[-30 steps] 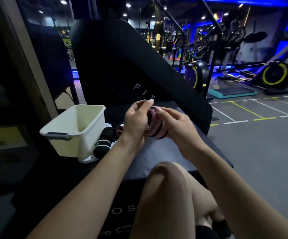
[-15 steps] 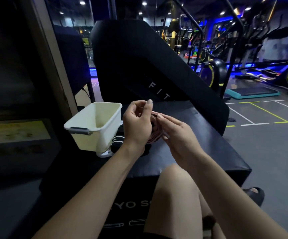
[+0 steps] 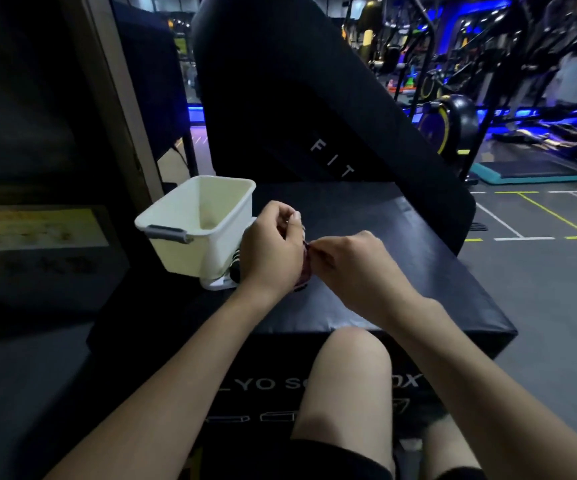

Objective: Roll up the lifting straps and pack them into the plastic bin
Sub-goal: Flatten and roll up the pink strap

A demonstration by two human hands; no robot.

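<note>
Head view shows both hands working over a black padded plyo box (image 3: 401, 271) that serves as the desk. Left hand (image 3: 269, 258) has its fingers curled round a pink-and-black strap roll (image 3: 306, 271), which sits between the two hands, mostly hidden by them. Right hand (image 3: 353, 265) pinches the roll's near edge with thumb and forefinger; the loose end itself cannot be made out. White plastic bin (image 3: 176, 221) stands just left of the hands at the box's left edge, its interior appearing bare where visible. More rolled straps (image 3: 235, 263), dark with white stripes, lie against the bin's right wall, largely covered by the left wrist.

Assessment: the roll looks near complete, with the tail being secured. To finish well, keep the left-hand grip firm so the coil does not loosen, press the tail flat along its full width, then carry the roll left and set it low into the bin rather than dropping it.
</note>
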